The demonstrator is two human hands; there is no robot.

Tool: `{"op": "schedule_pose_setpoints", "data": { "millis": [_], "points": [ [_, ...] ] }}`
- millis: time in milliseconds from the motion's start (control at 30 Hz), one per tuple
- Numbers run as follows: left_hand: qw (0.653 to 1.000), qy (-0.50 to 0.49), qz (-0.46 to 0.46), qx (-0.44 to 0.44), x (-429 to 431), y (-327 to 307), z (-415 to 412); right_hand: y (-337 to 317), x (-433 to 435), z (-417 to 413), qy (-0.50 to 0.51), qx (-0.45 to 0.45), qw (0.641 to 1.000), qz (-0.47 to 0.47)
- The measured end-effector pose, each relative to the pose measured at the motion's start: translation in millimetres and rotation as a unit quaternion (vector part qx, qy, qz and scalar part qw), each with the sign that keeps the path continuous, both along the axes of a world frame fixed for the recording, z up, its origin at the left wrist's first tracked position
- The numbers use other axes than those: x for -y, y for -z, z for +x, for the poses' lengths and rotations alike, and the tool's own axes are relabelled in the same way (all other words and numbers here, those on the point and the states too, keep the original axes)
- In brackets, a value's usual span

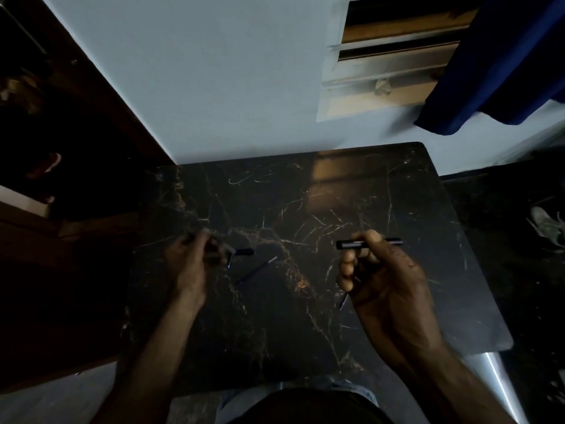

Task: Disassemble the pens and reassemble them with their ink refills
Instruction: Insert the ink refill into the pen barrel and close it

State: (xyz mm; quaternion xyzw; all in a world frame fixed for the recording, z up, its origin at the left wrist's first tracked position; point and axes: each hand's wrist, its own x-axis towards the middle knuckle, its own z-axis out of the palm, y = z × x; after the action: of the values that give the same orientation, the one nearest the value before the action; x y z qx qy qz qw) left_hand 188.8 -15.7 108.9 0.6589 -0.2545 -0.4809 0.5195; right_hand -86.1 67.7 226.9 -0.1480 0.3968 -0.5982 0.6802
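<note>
My right hand [379, 276] grips a black pen barrel [351, 244] that lies level above the dark marble table [275, 332], and a thin refill tip [344, 301] pokes out below its fingers. My left hand [192, 261] is blurred, with its fingers curled round a small dark pen part. Just right of that hand a short black pen piece [244, 252] lies on the table. A thin blue ink refill [255, 270] lies slantwise on the marble between the two hands.
The table stands against a pale wall [214, 87]. A blue cloth [495, 71] hangs at the upper right beside a louvred window [382, 56]. A pale shoe [547, 228] lies on the floor to the right. Dark wooden furniture [61, 240] stands at the left.
</note>
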Motion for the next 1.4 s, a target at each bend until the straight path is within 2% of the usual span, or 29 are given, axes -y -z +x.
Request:
{"op": "schedule_pose_setpoints", "data": {
  "millis": [67, 100, 167, 233, 533, 833, 1000, 1167, 1400],
  "points": [
    [0.985, 0.025, -0.141, -0.098, -14, -57, -28, -6, 3, 3, -0.002, 0.006, 1.0, -0.012],
    [0.972, 0.05, -0.198, -0.12, -21, -83, -41, -9, 5, 6, -0.003, 0.01, 1.0, -0.017],
    [0.949, 0.102, -0.27, -0.125, -28, -124, -62, -17, 10, 13, -0.003, 0.018, 0.999, -0.026],
    [0.939, 0.135, -0.3, -0.098, -28, -146, -74, -24, 15, 19, -0.003, 0.02, 0.999, -0.041],
    [0.925, 0.208, -0.311, -0.059, -21, -152, -56, -36, 23, 30, 0.009, 0.011, 0.996, -0.088],
    [0.928, 0.215, -0.299, -0.064, -17, -148, -47, -32, 25, 44, 0.023, -0.032, 0.995, -0.093],
    [0.917, 0.277, -0.287, 0.005, -20, -145, -41, -28, 26, 59, 0.02, -0.046, 0.995, -0.087],
    [0.918, 0.295, -0.251, 0.082, -25, -142, -40, -24, 26, 72, 0.019, -0.02, 0.997, -0.069],
    [0.914, 0.308, -0.248, 0.093, -28, -138, -32, -14, 27, 91, -0.001, 0.023, 0.999, -0.043]
  ]
}}
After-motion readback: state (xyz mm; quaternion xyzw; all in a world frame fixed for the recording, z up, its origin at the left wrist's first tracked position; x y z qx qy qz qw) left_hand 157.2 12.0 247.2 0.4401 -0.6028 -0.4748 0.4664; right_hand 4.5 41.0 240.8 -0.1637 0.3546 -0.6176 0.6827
